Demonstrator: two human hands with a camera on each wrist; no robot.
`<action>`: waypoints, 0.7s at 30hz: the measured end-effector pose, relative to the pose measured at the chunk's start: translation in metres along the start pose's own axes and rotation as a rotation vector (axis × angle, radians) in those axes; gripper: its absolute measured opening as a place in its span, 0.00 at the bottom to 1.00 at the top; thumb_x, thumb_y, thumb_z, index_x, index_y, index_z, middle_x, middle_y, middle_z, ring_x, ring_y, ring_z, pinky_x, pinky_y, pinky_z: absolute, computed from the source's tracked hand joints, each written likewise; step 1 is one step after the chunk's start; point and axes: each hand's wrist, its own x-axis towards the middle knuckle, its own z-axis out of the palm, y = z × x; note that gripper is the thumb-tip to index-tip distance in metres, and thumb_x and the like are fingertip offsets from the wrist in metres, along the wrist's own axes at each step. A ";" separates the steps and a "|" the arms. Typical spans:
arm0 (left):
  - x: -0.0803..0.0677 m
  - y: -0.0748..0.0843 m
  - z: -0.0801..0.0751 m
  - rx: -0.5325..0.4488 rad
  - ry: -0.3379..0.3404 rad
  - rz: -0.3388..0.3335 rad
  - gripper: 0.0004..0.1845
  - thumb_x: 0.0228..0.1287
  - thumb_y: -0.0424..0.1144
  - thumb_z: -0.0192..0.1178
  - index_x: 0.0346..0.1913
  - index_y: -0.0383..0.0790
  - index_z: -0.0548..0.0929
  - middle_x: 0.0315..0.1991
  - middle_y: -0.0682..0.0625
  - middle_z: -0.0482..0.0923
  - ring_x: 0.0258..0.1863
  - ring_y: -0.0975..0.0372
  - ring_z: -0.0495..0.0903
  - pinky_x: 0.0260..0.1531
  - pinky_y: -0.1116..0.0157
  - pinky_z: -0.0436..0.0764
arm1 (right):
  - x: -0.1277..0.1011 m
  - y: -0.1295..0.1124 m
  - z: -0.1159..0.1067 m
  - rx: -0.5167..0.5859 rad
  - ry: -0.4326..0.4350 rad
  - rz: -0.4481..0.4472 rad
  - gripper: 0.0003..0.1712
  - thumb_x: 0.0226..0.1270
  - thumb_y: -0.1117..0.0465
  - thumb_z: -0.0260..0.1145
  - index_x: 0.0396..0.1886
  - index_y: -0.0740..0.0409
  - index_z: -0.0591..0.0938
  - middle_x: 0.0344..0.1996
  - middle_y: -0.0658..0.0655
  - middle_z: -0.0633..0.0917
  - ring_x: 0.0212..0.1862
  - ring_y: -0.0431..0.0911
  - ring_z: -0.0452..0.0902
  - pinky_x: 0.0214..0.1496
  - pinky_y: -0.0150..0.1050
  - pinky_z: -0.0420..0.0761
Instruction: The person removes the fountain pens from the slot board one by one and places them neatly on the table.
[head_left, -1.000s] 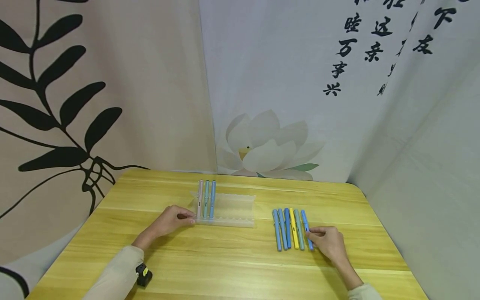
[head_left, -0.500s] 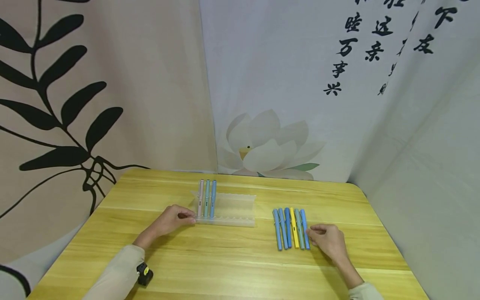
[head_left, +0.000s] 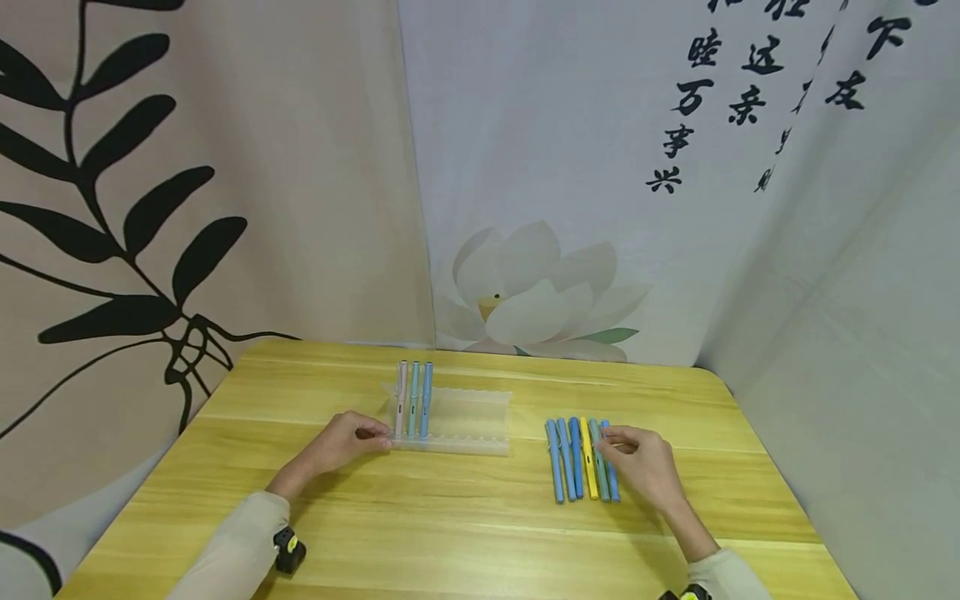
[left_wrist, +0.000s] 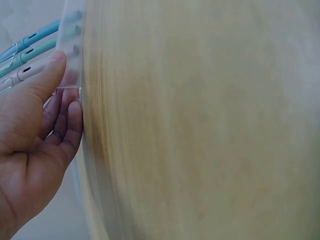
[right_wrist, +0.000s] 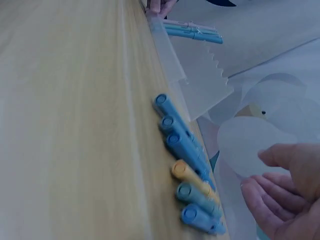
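Left hand (head_left: 341,442) pinched the near-left corner of the rack (head_left: 465,421), thumb on top, w/ 3 pens (head_left: 412,400) slotted just past its fingertips. Right hand (head_left: 637,463) sat over the right end of the pen row (head_left: 581,458), fingers loosely curled on the outermost ones; can't tell if it gripped any.

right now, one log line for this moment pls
left hand: holds pen rack | right hand: over loose pens, no grip | rack: three pens

Nine pens (head_left: 576,457), one rack (head_left: 465,421)
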 end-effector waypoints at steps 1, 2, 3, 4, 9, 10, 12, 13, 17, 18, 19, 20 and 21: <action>0.000 0.000 0.000 -0.001 0.003 0.000 0.12 0.70 0.41 0.66 0.49 0.37 0.90 0.42 0.50 0.89 0.38 0.65 0.82 0.40 0.68 0.82 | 0.002 -0.003 0.002 0.006 -0.004 -0.018 0.19 0.68 0.55 0.74 0.54 0.61 0.87 0.41 0.55 0.90 0.41 0.47 0.87 0.41 0.37 0.85; 0.000 0.000 0.000 -0.001 0.004 0.008 0.13 0.70 0.41 0.66 0.49 0.36 0.90 0.42 0.49 0.89 0.38 0.64 0.83 0.40 0.68 0.82 | 0.004 -0.006 0.004 0.016 -0.004 -0.031 0.20 0.68 0.55 0.74 0.54 0.60 0.88 0.41 0.55 0.91 0.41 0.47 0.87 0.42 0.36 0.85; 0.000 0.000 0.000 -0.002 0.004 0.009 0.13 0.71 0.41 0.66 0.49 0.36 0.90 0.42 0.49 0.89 0.38 0.64 0.83 0.39 0.68 0.82 | 0.005 -0.009 0.006 0.025 -0.007 -0.042 0.20 0.68 0.54 0.74 0.54 0.60 0.88 0.40 0.54 0.91 0.41 0.46 0.87 0.42 0.36 0.85; 0.000 0.000 0.000 0.000 0.004 0.019 0.14 0.71 0.41 0.66 0.49 0.35 0.89 0.42 0.48 0.89 0.38 0.64 0.83 0.39 0.67 0.82 | 0.007 -0.012 0.008 0.034 -0.007 -0.051 0.20 0.67 0.53 0.74 0.53 0.60 0.88 0.40 0.54 0.91 0.41 0.46 0.87 0.42 0.36 0.85; 0.000 -0.001 -0.001 0.004 0.001 -0.001 0.14 0.71 0.43 0.66 0.50 0.37 0.90 0.43 0.50 0.89 0.38 0.64 0.83 0.40 0.68 0.82 | 0.014 -0.028 0.020 0.075 -0.026 -0.093 0.18 0.67 0.54 0.75 0.53 0.56 0.89 0.42 0.53 0.91 0.41 0.46 0.87 0.42 0.36 0.85; 0.000 -0.001 -0.001 0.004 -0.001 -0.001 0.14 0.71 0.43 0.66 0.50 0.37 0.89 0.43 0.50 0.89 0.39 0.64 0.83 0.40 0.68 0.82 | 0.016 -0.031 0.023 0.084 -0.031 -0.100 0.17 0.67 0.55 0.75 0.52 0.55 0.89 0.42 0.52 0.91 0.41 0.46 0.87 0.42 0.36 0.85; 0.000 -0.001 -0.001 0.005 -0.004 -0.010 0.14 0.71 0.43 0.66 0.50 0.37 0.90 0.43 0.50 0.89 0.39 0.64 0.83 0.40 0.68 0.81 | 0.019 -0.036 0.029 0.097 -0.042 -0.118 0.16 0.67 0.55 0.74 0.52 0.53 0.89 0.42 0.52 0.91 0.41 0.45 0.87 0.42 0.35 0.85; 0.000 -0.001 -0.001 0.004 -0.006 -0.011 0.14 0.71 0.43 0.66 0.50 0.37 0.90 0.43 0.50 0.89 0.39 0.64 0.83 0.40 0.68 0.81 | 0.021 -0.039 0.033 0.105 -0.046 -0.125 0.15 0.67 0.55 0.74 0.52 0.52 0.89 0.42 0.52 0.91 0.41 0.45 0.87 0.42 0.35 0.85; 0.000 0.000 -0.001 0.008 -0.005 -0.016 0.13 0.71 0.43 0.66 0.50 0.38 0.90 0.43 0.51 0.89 0.39 0.63 0.83 0.41 0.68 0.81 | 0.026 -0.049 0.047 0.134 -0.060 -0.156 0.15 0.67 0.55 0.74 0.52 0.52 0.89 0.42 0.52 0.91 0.40 0.44 0.87 0.41 0.36 0.86; -0.001 0.001 -0.001 0.009 -0.004 -0.017 0.13 0.71 0.42 0.66 0.50 0.38 0.90 0.43 0.51 0.89 0.39 0.63 0.83 0.41 0.68 0.81 | 0.027 -0.052 0.050 0.142 -0.064 -0.160 0.15 0.67 0.55 0.75 0.52 0.52 0.89 0.42 0.52 0.91 0.40 0.44 0.87 0.41 0.37 0.86; -0.001 0.001 -0.001 0.011 -0.003 -0.019 0.13 0.71 0.42 0.66 0.50 0.38 0.90 0.43 0.51 0.89 0.39 0.63 0.83 0.40 0.68 0.81 | 0.028 -0.055 0.053 0.151 -0.068 -0.165 0.15 0.67 0.55 0.75 0.52 0.52 0.89 0.42 0.52 0.91 0.40 0.44 0.87 0.41 0.37 0.86; -0.001 0.001 -0.002 0.012 -0.002 -0.013 0.13 0.71 0.42 0.66 0.50 0.37 0.90 0.43 0.50 0.89 0.39 0.63 0.83 0.40 0.68 0.82 | 0.029 -0.058 0.056 0.153 -0.071 -0.169 0.15 0.67 0.55 0.75 0.52 0.52 0.89 0.42 0.52 0.91 0.40 0.44 0.87 0.40 0.37 0.86; -0.001 0.002 -0.001 0.012 0.000 -0.015 0.13 0.71 0.42 0.66 0.50 0.37 0.90 0.42 0.50 0.89 0.39 0.63 0.83 0.40 0.68 0.82 | 0.030 -0.060 0.059 0.162 -0.076 -0.172 0.15 0.67 0.55 0.75 0.52 0.52 0.89 0.42 0.51 0.91 0.40 0.44 0.87 0.40 0.37 0.86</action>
